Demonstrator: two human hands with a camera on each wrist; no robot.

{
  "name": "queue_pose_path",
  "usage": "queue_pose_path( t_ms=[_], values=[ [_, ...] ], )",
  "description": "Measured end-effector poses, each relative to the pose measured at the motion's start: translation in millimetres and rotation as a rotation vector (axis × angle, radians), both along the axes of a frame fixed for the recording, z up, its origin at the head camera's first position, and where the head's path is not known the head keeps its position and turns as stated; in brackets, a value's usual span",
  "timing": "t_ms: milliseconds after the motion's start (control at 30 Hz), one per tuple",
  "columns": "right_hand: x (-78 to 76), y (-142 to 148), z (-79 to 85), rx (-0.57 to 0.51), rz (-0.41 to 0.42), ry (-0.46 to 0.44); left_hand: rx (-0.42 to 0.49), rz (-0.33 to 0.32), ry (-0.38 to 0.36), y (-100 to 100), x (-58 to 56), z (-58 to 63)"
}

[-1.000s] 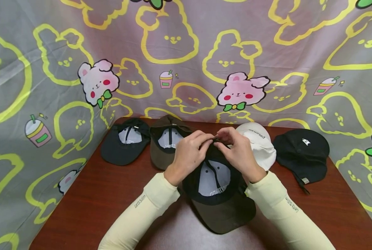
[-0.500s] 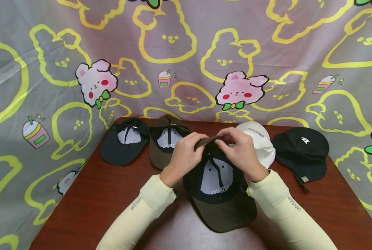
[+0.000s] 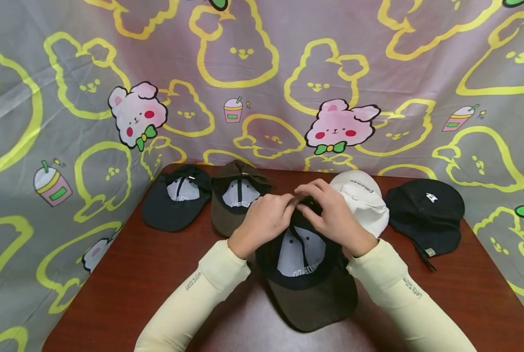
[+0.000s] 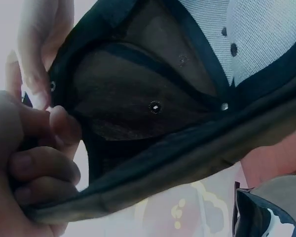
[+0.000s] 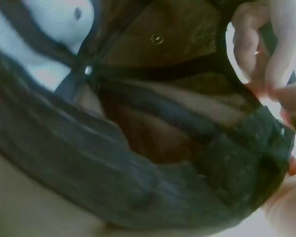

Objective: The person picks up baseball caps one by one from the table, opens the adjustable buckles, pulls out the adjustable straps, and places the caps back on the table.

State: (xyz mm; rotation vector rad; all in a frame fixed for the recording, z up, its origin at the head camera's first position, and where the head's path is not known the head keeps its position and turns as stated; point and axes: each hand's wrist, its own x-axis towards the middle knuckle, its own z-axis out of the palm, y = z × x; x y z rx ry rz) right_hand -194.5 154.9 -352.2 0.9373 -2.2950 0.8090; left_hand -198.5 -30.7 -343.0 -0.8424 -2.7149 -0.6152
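In the head view a dark brown baseball cap [image 3: 303,254] hangs upside down between both hands, its brim toward me and its pale lining showing. My left hand [image 3: 266,217] pinches the strap at the cap's back edge, its fingers curled in the left wrist view. Opposite it, my right hand [image 3: 334,212] grips the same back edge between thumb and fingers. The fingertips almost meet, and they hide most of the strap and its fastening. From the right wrist side, the cap's inner band [image 5: 153,197] fills much of the view.
Behind the hands, a row of caps lies on the reddish-brown table [image 3: 125,288]: a black cap [image 3: 173,210] and a brown cap [image 3: 226,215] at left, a white cap [image 3: 365,203] and another black cap [image 3: 426,215] at right. A patterned curtain [image 3: 262,102] encloses the table.
Half a second ago the strap showed raised between the hands. Since then the left hand has moved right, the fingertips have come closer together, and the strap is mostly covered.
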Motion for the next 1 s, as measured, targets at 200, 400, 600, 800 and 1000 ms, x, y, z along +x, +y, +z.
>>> queue_pose_path(
  t_ms=[200,400,600,800,1000],
  values=[
    [-2.7,3.5,-4.0,0.042,0.052,0.091,0.002,-0.024,-0.042,-1.2,-1.9,-1.0],
    [-1.7,6.8,-4.0,0.079,-0.037,0.075,0.267,-0.064,-0.076,-7.7,-4.1,-7.1],
    [-0.5,5.9,-2.0,0.169,-0.138,0.013,0.462,-0.139,-0.011,-11.8,-5.0,-8.2],
    [-0.5,8.0,3.5,0.189,-0.047,0.071,0.448,-0.182,-0.004,-16.9,-5.9,-2.3],
    [-2.0,8.3,22.5,0.169,-0.011,0.007,0.519,-0.241,0.01,-30.6,-8.9,-1.3]
  ],
)
